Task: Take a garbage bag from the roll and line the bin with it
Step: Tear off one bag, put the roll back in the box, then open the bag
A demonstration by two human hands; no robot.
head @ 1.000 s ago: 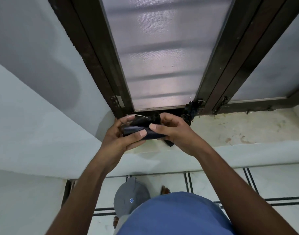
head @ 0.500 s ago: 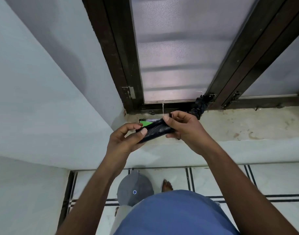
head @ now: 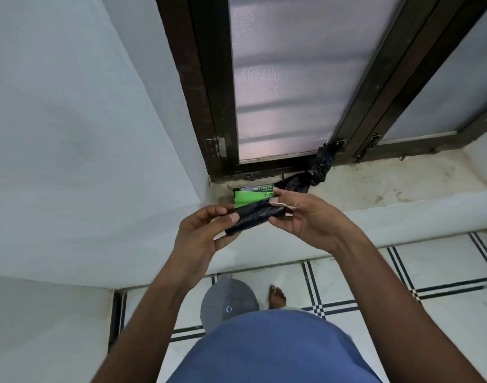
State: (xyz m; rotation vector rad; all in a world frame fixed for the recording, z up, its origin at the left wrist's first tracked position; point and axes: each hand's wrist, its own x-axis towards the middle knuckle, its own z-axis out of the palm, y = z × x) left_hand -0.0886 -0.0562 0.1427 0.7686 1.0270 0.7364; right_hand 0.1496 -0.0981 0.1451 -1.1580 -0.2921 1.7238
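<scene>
I hold a black garbage bag roll (head: pixel 253 219) in front of me over a white sill. My left hand (head: pixel 206 233) grips its lower left end with thumb on top. My right hand (head: pixel 300 217) pinches its upper right end, where a thin pale strip sticks out. Behind the roll, on the sill (head: pixel 375 189), lies the green and black garbage bag packet (head: pixel 250 195). The grey round bin (head: pixel 228 305) stands on the tiled floor below my arms, partly hidden by my blue shirt.
A dark wooden window frame (head: pixel 209 106) with frosted panes rises behind the sill. A knotted black plastic bag (head: pixel 319 172) hangs at the frame's base. White walls close in on the left. My bare foot (head: pixel 277 297) stands right of the bin.
The view has shifted left and down. The roll has come away from the sill toward me and tilted, uncovering the green packet behind it. Both hands stay on the roll.
</scene>
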